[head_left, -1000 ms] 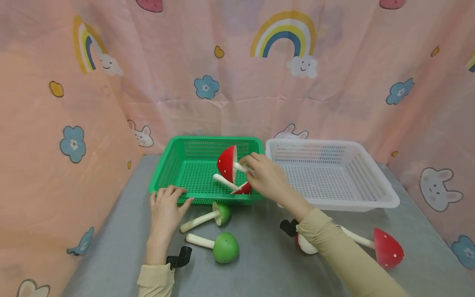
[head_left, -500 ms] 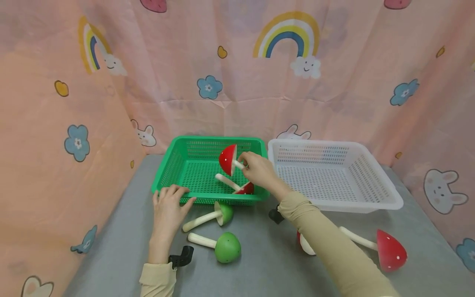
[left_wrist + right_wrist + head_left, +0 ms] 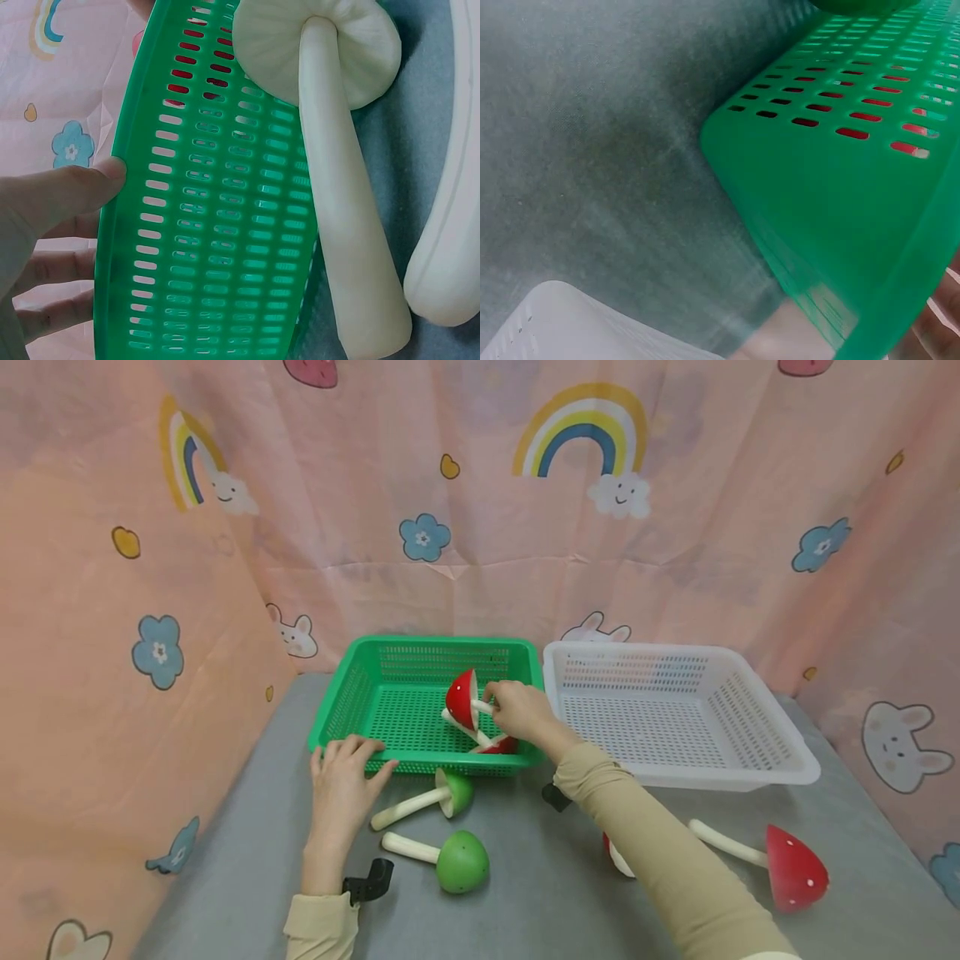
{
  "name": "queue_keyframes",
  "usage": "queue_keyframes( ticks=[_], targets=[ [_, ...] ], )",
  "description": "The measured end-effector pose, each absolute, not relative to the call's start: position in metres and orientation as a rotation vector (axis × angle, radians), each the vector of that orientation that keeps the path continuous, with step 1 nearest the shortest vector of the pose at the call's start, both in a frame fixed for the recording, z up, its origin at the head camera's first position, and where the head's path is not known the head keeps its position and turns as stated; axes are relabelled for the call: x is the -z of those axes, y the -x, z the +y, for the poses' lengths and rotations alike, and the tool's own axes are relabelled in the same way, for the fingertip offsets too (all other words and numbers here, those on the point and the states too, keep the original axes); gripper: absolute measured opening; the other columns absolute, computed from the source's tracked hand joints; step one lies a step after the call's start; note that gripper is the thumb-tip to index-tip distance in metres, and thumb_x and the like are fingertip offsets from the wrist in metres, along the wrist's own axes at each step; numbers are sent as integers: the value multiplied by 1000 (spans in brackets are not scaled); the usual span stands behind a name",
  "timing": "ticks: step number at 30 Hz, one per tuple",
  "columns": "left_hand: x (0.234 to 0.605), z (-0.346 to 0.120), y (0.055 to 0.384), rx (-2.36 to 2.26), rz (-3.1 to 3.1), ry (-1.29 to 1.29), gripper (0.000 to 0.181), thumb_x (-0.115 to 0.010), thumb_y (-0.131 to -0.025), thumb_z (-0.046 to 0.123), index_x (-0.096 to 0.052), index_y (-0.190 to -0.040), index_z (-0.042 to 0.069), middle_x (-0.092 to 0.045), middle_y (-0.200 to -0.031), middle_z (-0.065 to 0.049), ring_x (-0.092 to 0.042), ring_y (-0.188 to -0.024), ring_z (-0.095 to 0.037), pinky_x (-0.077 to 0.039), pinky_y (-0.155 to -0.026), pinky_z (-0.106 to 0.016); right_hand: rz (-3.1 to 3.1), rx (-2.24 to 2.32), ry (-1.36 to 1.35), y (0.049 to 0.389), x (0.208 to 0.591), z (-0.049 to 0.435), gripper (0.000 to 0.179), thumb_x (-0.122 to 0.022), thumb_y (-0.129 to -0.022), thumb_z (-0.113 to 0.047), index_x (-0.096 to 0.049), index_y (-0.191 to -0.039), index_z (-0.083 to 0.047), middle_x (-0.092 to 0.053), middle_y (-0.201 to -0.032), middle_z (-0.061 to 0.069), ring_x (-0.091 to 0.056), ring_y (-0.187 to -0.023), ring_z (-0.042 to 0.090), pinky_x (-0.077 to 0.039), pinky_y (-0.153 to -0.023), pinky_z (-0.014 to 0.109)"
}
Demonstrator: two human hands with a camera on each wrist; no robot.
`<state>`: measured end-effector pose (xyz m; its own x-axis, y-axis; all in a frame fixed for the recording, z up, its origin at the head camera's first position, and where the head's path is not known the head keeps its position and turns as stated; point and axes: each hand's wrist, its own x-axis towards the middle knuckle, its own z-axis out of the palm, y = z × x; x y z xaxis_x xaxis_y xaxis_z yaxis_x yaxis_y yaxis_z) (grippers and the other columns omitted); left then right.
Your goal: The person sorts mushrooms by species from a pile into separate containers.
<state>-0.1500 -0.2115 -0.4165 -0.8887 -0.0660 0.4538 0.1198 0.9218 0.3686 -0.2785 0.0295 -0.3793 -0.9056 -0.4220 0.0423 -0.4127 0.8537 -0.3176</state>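
The right hand (image 3: 525, 714) is over the green basket (image 3: 352, 693), its grip pinching the pale stem of a red mushroom (image 3: 462, 699), cap tilted away to that hand's left. Just below the grip, a second red mushroom (image 3: 501, 745) already lies on the basket floor, its stem running under the held cap. The left hand (image 3: 341, 777) rests on the basket's near rim with fingers spread flat, steadying it; the left wrist view shows the fingertips (image 3: 82, 191) against the slotted wall. Toward the person from that hand lie two green mushrooms (image 3: 461, 860) on the grey surface, and another red one (image 3: 795, 868) sits well off to the right of the right arm. To do this well, it seems wise to lower the cap onto bare mesh beside the lying stem, not across it, before loosening the pinch.
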Motion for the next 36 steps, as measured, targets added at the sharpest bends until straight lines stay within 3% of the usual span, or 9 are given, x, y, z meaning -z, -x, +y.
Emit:
queue_keyframes(
  ticks=[5, 10, 13, 19, 27, 36],
  targets=[
    [417, -211, 150, 549, -2619, 36, 30, -76, -82, 31, -71, -106, 13, -66, -108, -7, -53, -111, -33, -23, -111, -67, 2980, 465, 707, 277, 381, 30, 28, -53, -86, 0, -69, -107, -10, -70, -93, 6, -52, -67, 15, -41, -50, 23],
    [418, -210, 150, 551, -2622, 24, 30, -76, -82, 32, -71, -106, 14, -66, -109, -8, -53, -112, -33, -23, -111, -66, 2992, 448, 745, 275, 380, 34, 32, -54, -84, 4, -69, -109, -10, -70, -107, 7, -61, -80, 18, -49, -59, 27],
    [417, -210, 150, 552, -2619, 22, 30, -76, -82, 32, -71, -106, 14, -66, -109, -8, -53, -112, -33, -23, -111, -66, 3019, 467, 760, 274, 379, 39, 35, -55, -83, 4, -68, -112, -10, -68, -110, 7, -63, -86, 20, -49, -57, 28],
    [417, -210, 151, 549, -2620, 23, 31, -77, -82, 31, -71, -106, 13, -66, -109, -8, -53, -111, -34, -23, -111, -67, 3101, 554, 844, 271, 375, 51, 32, -54, -84, 5, -68, -110, -6, -66, -102, 10, -59, -81, 23, -42, -51, 23],
    [418, -211, 150, 539, -2613, 23, 31, -77, -81, 30, -71, -106, 13, -66, -108, -9, -53, -110, -34, -23, -111, -67, 3179, 554, 871, 256, 363, 67, 23, -57, -87, 0, -71, -105, -5, -68, -102, 11, -59, -81, 23, -47, -56, 25],
    [417, -210, 150, 555, -2625, 24, 31, -77, -82, 31, -71, -106, 12, -66, -109, -9, -53, -110, -34, -22, -111, -68, 3226, 515, 924, 230, 350, 86, 18, -62, -87, -4, -71, -102, -8, -68, -97, 7, -60, -75, 21, -47, -52, 25]
  ],
)
